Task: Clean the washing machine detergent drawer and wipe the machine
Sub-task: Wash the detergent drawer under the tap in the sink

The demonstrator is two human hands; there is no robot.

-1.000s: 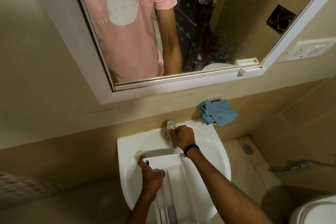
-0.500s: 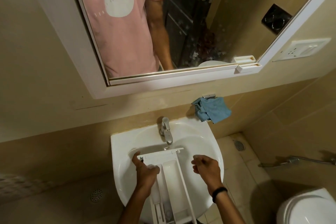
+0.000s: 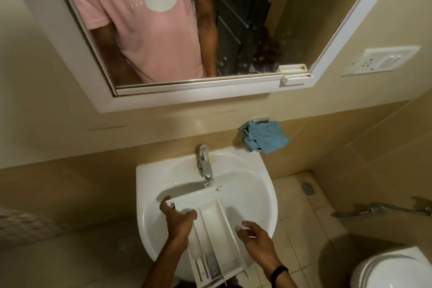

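We have the white detergent drawer (image 3: 211, 227) lying lengthwise over the washbasin (image 3: 265, 196), its far end under the spout of the tap (image 3: 204, 162) and its near end jutting past the basin's front rim toward us. Our left hand (image 3: 178, 220) clamps the far left corner, thumb over the wall and into a compartment, fingers curled round the outside. Our right hand (image 3: 255, 238) hovers just beside the drawer's right wall with fingers apart and loosely bent, holding nothing; we cannot tell whether it touches the plastic.

The main risk, as we judge it, is the overhang. Only one hand grips the drawer, and at the end farthest from the overhanging part. If that grip slips on wet plastic, the near end could drop off the rim onto the tiled floor (image 3: 304, 217) and crack.

We cannot tell whether water is running. If it is, a drawer tilted toward us would channel it out over the rim. Reaching for the blue cloth (image 3: 265, 137) hung on the wall, well apart from both hands, would leave the drawer in a one-handed hold.
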